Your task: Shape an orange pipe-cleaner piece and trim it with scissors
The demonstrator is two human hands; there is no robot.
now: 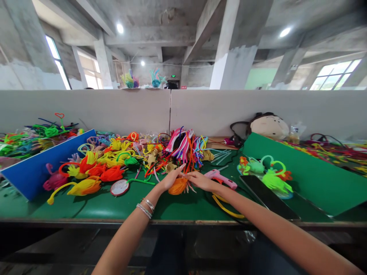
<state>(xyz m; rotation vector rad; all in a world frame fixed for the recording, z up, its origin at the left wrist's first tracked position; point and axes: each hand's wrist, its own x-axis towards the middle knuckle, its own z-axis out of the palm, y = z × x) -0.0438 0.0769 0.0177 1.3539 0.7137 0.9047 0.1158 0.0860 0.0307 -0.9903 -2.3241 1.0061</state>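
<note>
Green worktop (107, 210), backed by a pale partition (86, 109); bare concrete pillars and ceiling beyond. Beyond the fingers, a heap of loose fuzzy stems (179, 147); well off to their left, finished-looking fuzzy birds (86, 187) and, nearer, a round white disc (119, 187).

Risks, my judgement: the orange bundle (177, 186) could splay or flatten if the hold slackens or squeezes too hard, its strands being soft. Pink glue gun (220, 178) lies just right of the right fingers, close by that wrist; an outward swing could knock it. Whether it is hot, cannot tell. Orange stems just past the fingertips might snag on the bundle.

Fingers: left hand (171, 178) appears clamped around the bundle, little gap showing, forefinger stretched up past it. Right hand (199, 180) has fingers nearly together, tips at the bundle's upper edge; pinching or only touching, cannot tell. Bundle sits between both hands, above the worktop's near part.
</note>
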